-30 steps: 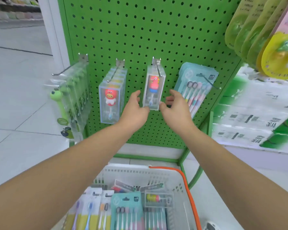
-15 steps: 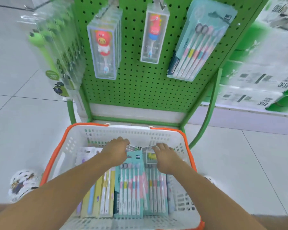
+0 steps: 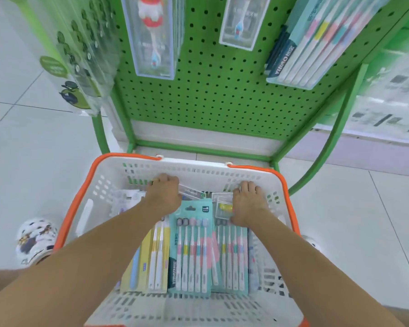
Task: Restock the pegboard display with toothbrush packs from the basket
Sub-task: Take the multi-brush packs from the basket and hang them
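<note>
I see both forearms bare from the frame's lower edge to the wrists, with no sleeve on either. The left hand (image 3: 164,194) and the right hand (image 3: 248,202) wear no glove, ring, watch or band that I can make out. On the left foot sits a white shoe (image 3: 34,240) with dark and tan patches, blurred. At the right, a white shoe tip (image 3: 313,241) with dark specks shows past the forearm.
</note>
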